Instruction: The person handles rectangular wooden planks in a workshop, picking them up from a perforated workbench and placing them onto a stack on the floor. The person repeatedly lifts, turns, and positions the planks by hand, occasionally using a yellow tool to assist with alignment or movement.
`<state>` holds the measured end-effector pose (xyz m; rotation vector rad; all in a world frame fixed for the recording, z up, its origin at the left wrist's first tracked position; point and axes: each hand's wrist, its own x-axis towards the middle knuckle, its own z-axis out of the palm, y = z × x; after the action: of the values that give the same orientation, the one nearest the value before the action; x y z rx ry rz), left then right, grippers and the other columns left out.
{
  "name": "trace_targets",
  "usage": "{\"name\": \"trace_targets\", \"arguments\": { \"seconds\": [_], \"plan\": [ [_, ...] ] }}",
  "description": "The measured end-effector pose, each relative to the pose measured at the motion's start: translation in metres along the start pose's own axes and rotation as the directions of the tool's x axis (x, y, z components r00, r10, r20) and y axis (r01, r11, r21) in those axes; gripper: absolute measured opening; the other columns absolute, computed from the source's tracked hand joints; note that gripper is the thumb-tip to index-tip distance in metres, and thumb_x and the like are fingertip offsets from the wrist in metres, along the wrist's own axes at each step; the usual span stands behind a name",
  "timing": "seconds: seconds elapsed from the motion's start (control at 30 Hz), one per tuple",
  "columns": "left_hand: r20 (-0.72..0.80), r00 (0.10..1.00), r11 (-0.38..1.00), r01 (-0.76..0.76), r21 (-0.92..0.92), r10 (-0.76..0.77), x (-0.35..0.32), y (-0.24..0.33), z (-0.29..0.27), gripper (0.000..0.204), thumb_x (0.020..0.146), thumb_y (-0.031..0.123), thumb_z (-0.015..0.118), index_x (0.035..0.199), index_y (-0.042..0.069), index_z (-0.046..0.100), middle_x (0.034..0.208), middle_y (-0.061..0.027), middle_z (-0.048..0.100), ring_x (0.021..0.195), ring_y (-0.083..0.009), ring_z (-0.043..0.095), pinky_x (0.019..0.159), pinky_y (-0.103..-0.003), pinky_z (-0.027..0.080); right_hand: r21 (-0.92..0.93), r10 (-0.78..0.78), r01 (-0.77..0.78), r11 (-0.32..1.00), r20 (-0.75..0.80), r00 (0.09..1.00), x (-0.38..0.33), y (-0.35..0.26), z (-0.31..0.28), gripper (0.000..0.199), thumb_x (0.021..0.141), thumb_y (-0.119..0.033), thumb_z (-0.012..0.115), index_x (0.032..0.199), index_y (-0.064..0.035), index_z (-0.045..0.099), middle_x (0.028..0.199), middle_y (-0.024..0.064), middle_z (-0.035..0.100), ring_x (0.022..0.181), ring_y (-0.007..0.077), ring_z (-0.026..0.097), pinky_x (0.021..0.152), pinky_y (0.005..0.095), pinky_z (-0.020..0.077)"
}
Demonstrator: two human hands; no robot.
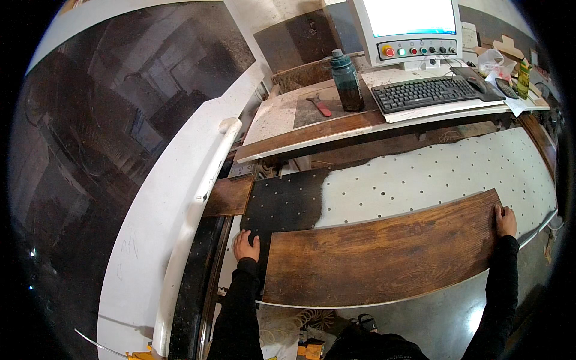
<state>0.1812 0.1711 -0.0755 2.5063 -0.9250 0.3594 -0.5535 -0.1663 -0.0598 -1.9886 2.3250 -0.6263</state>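
A brown wood-grain board [384,252] lies on the white table top dotted with small holes [414,171], along its near edge. My right hand [506,222] is at the board's right end, fingers curled against its edge. Just left of the board's left end, my left hand [246,246] rests on a dark part of the table [285,198]. Its thumb stands apart from the fingers, and nothing shows in it. A smaller brown wood piece [231,196] lies beyond my left hand, beside the white machine frame.
Behind the table, a shelf carries a keyboard [423,94], a teal bottle [348,83], a red-handled tool [320,106] and a mouse [478,84]. A control screen [414,36] stands above. On the left rises a large machine with a white cover [156,222]. Coiled hose [315,318] lies below.
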Motion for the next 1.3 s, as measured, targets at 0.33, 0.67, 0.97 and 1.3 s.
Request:
{"name": "trace_targets", "arguments": {
  "seconds": [0.33,0.67,0.97,1.3],
  "plan": [
    [-0.014,1.000,1.000,0.009,0.007,-0.009,0.000,-0.001,0.000,0.041,0.083,0.030,0.061,0.115,0.006,0.058,0.128,-0.0140,0.051,0.120,-0.0307,0.045,0.102,-0.041,0.034,0.003,0.007,-0.007,1.000,0.018,1.000,-0.002,-0.006,-0.003,0.049,0.091,-0.045,0.045,0.093,0.0030,0.057,0.094,0.0207,0.057,0.089,0.0372,0.055,0.079,0.0433,0.0433],
    [-0.014,1.000,1.000,-0.013,-0.001,0.013,0.001,-0.003,0.004,0.041,0.082,0.030,0.061,0.115,0.005,0.059,0.127,-0.0148,0.051,0.119,-0.0314,0.045,0.101,-0.042,0.034,0.010,0.013,-0.013,1.000,0.011,1.000,-0.003,-0.006,-0.006,0.051,0.091,-0.046,0.044,0.094,0.0029,0.057,0.094,0.0207,0.056,0.090,0.0365,0.055,0.080,0.0431,0.0432],
    [-0.005,1.000,1.000,0.005,-0.003,-0.005,0.000,0.001,0.000,0.041,0.082,0.030,0.061,0.115,0.006,0.059,0.128,-0.0144,0.051,0.119,-0.0307,0.045,0.102,-0.042,0.034,0.015,0.027,-0.028,1.000,0.041,0.999,0.000,-0.003,-0.005,0.050,0.091,-0.046,0.045,0.097,0.0028,0.057,0.095,0.0203,0.056,0.091,0.0360,0.055,0.080,0.0425,0.0433],
    [-0.014,1.000,1.000,-0.028,0.000,0.028,0.001,-0.001,0.001,0.041,0.082,0.030,0.061,0.114,0.005,0.058,0.127,-0.0158,0.051,0.119,-0.0313,0.046,0.102,-0.041,0.034,0.032,0.003,-0.004,0.999,0.030,1.000,-0.002,-0.004,-0.006,0.050,0.091,-0.045,0.045,0.097,0.0026,0.057,0.094,0.0203,0.057,0.089,0.0363,0.055,0.079,0.0427,0.0433]
  ]
}}
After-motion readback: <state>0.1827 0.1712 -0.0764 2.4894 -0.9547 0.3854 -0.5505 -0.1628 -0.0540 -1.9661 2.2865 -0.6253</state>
